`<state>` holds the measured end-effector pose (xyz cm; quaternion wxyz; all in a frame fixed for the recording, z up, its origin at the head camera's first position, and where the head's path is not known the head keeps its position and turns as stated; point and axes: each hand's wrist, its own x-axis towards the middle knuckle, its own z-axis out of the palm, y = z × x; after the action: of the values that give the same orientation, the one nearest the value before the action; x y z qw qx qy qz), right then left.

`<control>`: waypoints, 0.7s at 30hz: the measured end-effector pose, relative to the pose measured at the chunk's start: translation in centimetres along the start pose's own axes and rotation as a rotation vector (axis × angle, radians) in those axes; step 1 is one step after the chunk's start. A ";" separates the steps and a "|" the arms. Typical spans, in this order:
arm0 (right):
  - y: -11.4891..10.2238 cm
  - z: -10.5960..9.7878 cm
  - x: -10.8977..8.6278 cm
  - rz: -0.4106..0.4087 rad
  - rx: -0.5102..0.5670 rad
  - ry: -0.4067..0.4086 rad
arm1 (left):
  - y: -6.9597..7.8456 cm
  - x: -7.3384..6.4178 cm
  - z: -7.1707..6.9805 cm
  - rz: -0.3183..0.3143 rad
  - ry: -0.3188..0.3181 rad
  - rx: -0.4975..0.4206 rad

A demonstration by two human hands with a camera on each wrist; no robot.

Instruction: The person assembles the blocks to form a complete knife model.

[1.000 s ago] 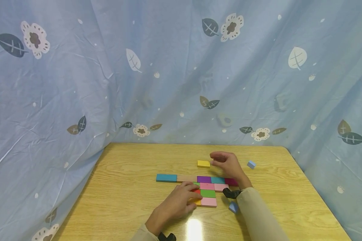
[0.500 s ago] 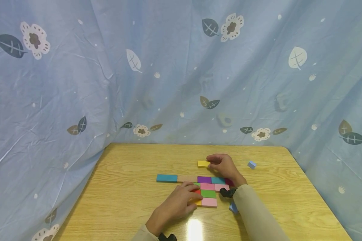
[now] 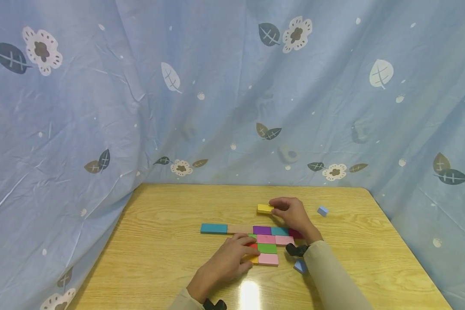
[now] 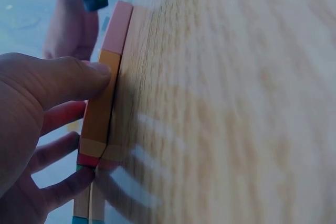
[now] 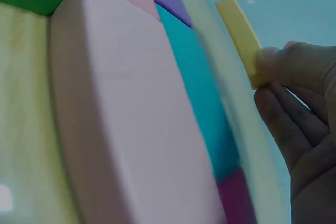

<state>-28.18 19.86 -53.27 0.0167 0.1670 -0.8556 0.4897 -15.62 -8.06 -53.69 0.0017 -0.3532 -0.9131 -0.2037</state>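
Observation:
My right hand (image 3: 292, 212) pinches one end of a yellow block (image 3: 264, 209) between thumb and fingers, behind the block layout; the right wrist view shows the yellow block (image 5: 239, 40) sticking out from the fingertips. My left hand (image 3: 230, 256) rests with relaxed, spread fingers over the left part of the layout. Its thumb touches the side of an orange block (image 4: 100, 106) in the left wrist view. Around the hands lie flat coloured blocks edge to edge: a pink block (image 3: 268, 259), a green block (image 3: 267, 248) and a purple block (image 3: 261, 230). Red and green ones are partly covered by the left fingers.
The back row holds a long blue block (image 3: 214, 228), a tan block (image 3: 240, 230) and a magenta block (image 3: 296, 234). One loose blue block (image 3: 323, 211) lies at the right back, another blue block (image 3: 300, 266) beside the right forearm. A patterned curtain (image 3: 232, 94) hangs behind the wooden table (image 3: 166, 206).
My right hand reached left to the yellow block, took hold of its right end and has moved it slightly right and back. The left hand has stayed in place.

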 end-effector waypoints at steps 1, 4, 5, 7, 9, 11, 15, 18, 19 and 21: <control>-0.1 -0.4 -0.5 0.001 0.007 0.002 | 0.0 0.0 0.0 0.001 -0.001 0.000; -0.2 -1.5 -2.2 0.009 0.006 0.012 | 0.1 0.1 0.1 0.001 -0.004 0.000; -0.2 -1.9 -2.8 0.016 0.009 0.017 | 0.1 0.1 0.0 0.001 -0.004 -0.001; -0.2 -2.6 -4.2 0.026 0.018 0.024 | 0.2 0.1 0.0 0.005 -0.003 -0.002; -0.2 -3.3 -5.7 0.033 0.017 0.040 | 0.2 0.0 0.0 0.009 0.000 0.003; -0.1 -4.0 -7.1 0.037 0.008 0.055 | 0.3 0.0 -0.1 0.014 0.004 0.010; 0.2 -5.3 -10.1 0.027 -0.053 0.094 | 0.4 0.0 -0.1 0.023 0.011 0.025; 0.4 -6.2 -12.2 0.037 -0.079 0.115 | 0.4 0.0 -0.2 0.028 0.012 0.025; 0.5 -6.4 -12.8 0.047 -0.082 0.123 | 0.4 0.0 -0.2 0.030 0.011 0.023; 0.4 -6.9 -13.8 0.062 -0.090 0.127 | 0.4 0.0 -0.3 0.028 0.009 0.010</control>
<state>-16.17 29.59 -52.70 0.0633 0.1081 -0.8787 0.4607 -15.38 -7.89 -53.29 0.0106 -0.3650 -0.9090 -0.2007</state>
